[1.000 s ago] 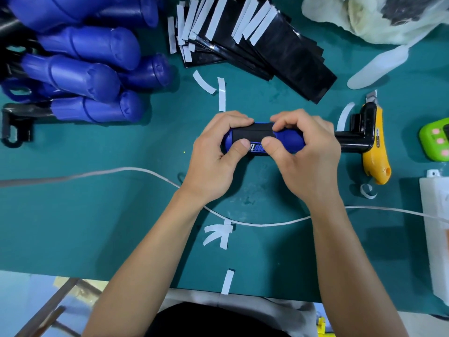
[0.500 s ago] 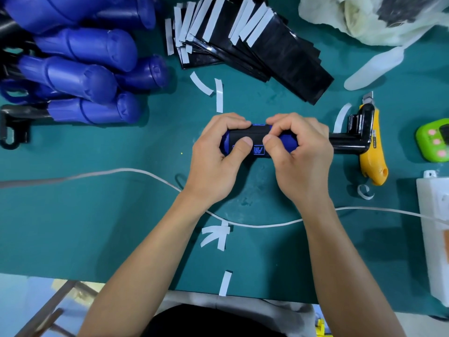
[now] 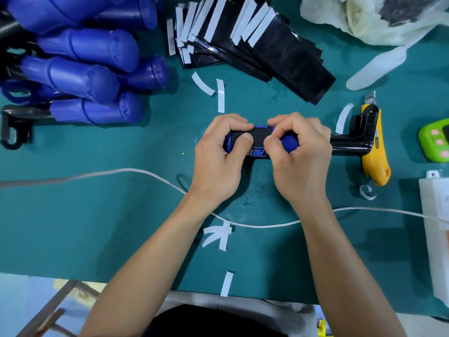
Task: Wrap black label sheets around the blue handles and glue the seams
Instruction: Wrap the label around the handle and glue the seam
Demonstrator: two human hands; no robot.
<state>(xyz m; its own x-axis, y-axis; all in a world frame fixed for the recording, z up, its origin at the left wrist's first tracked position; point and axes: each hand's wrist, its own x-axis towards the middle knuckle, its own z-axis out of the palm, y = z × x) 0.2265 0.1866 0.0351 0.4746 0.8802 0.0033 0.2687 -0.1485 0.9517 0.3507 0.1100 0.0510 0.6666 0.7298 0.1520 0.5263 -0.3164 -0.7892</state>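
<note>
A blue handle (image 3: 288, 143) lies sideways at the middle of the green mat, with a black label sheet (image 3: 260, 137) wrapped round it, blue lettering facing me. My left hand (image 3: 218, 159) grips its left end, thumb pressed on the label. My right hand (image 3: 301, 156) curls round the right part, thumb on the label's edge. The tool's black metal shaft (image 3: 349, 144) sticks out to the right. A fanned stack of black label sheets (image 3: 274, 49) with white strips lies at the back. Several bare blue handles (image 3: 82, 76) are piled at the far left.
A yellow utility knife (image 3: 374, 152) lies right of the shaft. White backing strips (image 3: 220, 94) are scattered on the mat. A white cable (image 3: 121, 172) crosses under my wrists. A green device (image 3: 436, 139) and a white box (image 3: 437, 227) sit at the right edge, a plastic bag (image 3: 364, 18) behind.
Both hands have turned the handle slightly; the lettering has rolled toward me and lower. My thumbs have drawn closer together on the label.
</note>
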